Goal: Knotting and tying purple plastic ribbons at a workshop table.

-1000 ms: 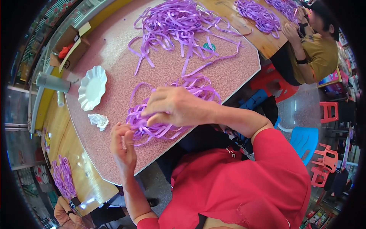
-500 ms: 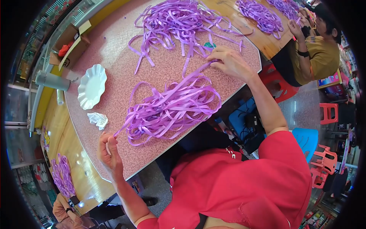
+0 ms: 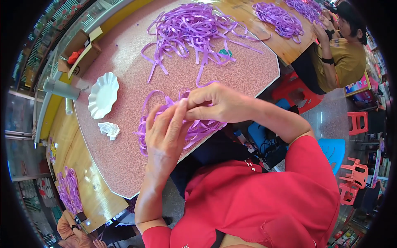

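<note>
Over a near heap of purple ribbon [image 3: 198, 133] my two hands meet, fingertips touching. My right hand [image 3: 215, 102] is closed in a pinch, with a bit of purple ribbon showing at its knuckles. My left hand [image 3: 165, 132] reaches up to it, fingers pressed together at the same spot on the ribbon; the exact grip is hidden behind the fingers. Loops of the heap stick out left of and below my hands. A larger purple ribbon pile [image 3: 186, 29] lies farther off, loose ends trailing toward me, with a small green scrap [image 3: 225, 52] beside it.
On the pink speckled table [image 3: 124, 161] are a white scalloped dish [image 3: 103, 96] and crumpled tissue [image 3: 109, 130]. A grey-green tumbler [image 3: 61, 88] and open cardboard box [image 3: 84, 56] stand left. More ribbon piles [image 3: 279, 21] lie beyond, near a seated person [image 3: 345, 56]. A red stool [image 3: 297, 93] is at right.
My hands were apart, stretching ribbon between them. The left has moved right and up, the right has come left and nearer, and they now meet over the near heap.
</note>
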A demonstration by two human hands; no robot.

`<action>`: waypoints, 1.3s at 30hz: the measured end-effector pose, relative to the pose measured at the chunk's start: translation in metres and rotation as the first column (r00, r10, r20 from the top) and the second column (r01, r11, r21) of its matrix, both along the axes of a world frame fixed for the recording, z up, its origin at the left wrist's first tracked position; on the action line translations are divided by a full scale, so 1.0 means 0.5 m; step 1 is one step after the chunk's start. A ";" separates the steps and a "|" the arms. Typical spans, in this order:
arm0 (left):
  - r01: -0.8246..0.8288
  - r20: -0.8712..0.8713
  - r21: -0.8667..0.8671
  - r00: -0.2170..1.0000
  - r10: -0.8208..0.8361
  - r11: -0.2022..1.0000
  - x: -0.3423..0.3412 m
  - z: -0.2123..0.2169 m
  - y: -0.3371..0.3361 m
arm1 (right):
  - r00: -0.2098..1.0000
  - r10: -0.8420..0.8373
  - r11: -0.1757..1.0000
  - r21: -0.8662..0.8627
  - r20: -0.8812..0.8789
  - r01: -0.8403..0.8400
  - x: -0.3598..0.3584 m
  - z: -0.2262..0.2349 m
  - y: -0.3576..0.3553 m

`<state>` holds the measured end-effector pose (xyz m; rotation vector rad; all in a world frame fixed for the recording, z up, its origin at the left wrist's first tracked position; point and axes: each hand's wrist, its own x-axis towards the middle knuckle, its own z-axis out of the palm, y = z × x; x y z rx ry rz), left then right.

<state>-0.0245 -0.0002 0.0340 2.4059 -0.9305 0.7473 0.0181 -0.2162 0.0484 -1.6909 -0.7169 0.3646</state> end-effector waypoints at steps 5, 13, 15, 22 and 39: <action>0.005 0.031 -0.098 1.000 -0.002 0.995 -0.008 -0.031 0.014 | 0.996 -0.029 1.000 -0.008 0.085 0.030 -0.025 -0.027 0.030; -0.006 0.016 0.012 1.000 0.006 1.000 -0.036 0.013 0.057 | 0.953 0.095 0.995 -0.018 0.287 -0.094 -0.008 -0.017 0.044; -0.005 -0.047 -0.087 0.999 0.001 0.996 -0.039 0.022 0.086 | 0.927 0.103 0.995 -0.035 0.361 -0.096 0.009 0.007 0.027; -0.274 -0.507 -0.260 0.855 0.110 0.926 -0.074 0.021 0.357 | 0.936 0.030 0.952 -0.296 0.350 0.080 0.137 0.003 -0.152; -0.797 -0.858 -0.170 0.409 0.311 0.580 -0.164 -0.105 0.688 | 0.964 -0.257 0.922 -0.282 0.072 0.267 0.176 -0.098 -0.261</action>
